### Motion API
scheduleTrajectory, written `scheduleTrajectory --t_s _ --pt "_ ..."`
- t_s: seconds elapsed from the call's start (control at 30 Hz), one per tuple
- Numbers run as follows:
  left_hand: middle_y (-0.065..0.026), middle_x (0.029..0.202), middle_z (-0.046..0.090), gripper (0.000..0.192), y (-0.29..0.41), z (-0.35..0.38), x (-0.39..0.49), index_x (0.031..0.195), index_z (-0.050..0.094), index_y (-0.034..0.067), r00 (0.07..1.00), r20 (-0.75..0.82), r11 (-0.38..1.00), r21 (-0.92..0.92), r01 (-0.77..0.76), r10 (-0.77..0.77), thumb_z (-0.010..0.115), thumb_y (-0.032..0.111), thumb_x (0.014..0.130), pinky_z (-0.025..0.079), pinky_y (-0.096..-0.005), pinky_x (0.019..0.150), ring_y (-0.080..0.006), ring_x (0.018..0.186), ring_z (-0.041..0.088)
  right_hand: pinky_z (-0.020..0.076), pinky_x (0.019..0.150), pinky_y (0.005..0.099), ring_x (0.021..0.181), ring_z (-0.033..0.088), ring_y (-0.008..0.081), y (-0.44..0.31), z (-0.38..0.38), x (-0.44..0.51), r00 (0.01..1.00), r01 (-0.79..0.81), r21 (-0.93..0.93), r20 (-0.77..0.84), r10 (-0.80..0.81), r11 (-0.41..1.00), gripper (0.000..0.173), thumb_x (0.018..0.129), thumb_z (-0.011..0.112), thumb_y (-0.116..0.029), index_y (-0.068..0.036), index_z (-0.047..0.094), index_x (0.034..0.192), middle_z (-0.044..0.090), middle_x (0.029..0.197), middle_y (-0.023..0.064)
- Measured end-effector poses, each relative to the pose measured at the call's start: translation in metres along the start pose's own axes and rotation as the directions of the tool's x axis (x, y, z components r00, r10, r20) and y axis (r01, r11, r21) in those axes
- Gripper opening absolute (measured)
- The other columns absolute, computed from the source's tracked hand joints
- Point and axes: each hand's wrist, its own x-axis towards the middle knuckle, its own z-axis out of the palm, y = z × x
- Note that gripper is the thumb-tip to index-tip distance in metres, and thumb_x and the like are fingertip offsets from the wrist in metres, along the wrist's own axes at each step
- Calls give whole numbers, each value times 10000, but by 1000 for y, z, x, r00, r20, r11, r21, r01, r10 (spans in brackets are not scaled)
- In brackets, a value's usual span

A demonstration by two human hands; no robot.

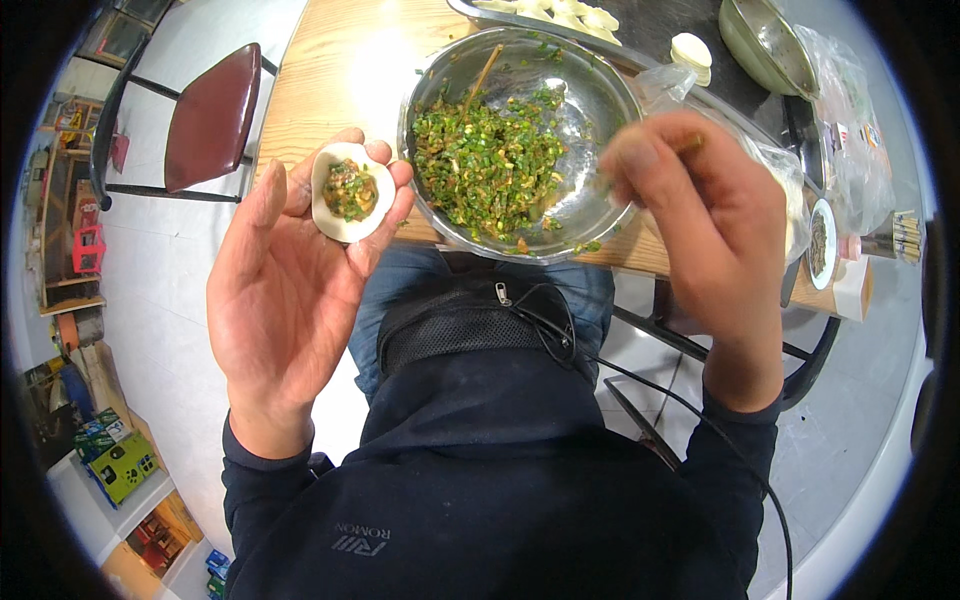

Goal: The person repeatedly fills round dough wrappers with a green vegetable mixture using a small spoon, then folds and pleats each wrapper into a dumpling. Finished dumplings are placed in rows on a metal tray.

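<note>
Palm up, my left hand (289, 300) holds a round dough wrapper (384, 184) on its fingers, with a mound of chopped green filling (350, 193) in the middle. My right hand (705, 202), partly blurred, is raised over the right rim of a steel mixing bowl (589, 169). A thin brown stick-like tool (691, 142) shows at its knuckles; the tool's other end is blurred. Chopped green filling (487, 157) lies mostly in the left part of the bowl, and a wooden chopstick (484, 71) leans inside it.
Behind the bowl, a dark tray (637, 56) carries dumplings (559, 15) and a stack of wrappers (691, 54). A greenish bowl (772, 49), plastic bags (847, 142) and a small white dish (820, 244) stand at right. A black cable (720, 424) runs past my right arm.
</note>
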Motion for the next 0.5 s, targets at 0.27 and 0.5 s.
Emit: scheduleTrajectory --t_s 0.27,0.5 --pt "-292 1397 504 595 -3 -2 3 1465 352 -145 1000 18 1000 -20 19 -19 388 335 1116 406 -461 1206 -392 1349 514 492 674 259 762 634 91 17 31 -4 973 209 -107 120 -196 972 157 1034 594 -104 11 695 998 705 862 52" --pt "-317 1445 471 590 0 -7 -1 1480 358 -122 999 -23 1000 -13 -23 22 397 342 1117 407 -492 1205 -419 1400 469 469 625 376 657 607 304 16 8 4 998 63 -130 16 -62 990 182 1013 616 -170 -3 675 970 605 734 156"
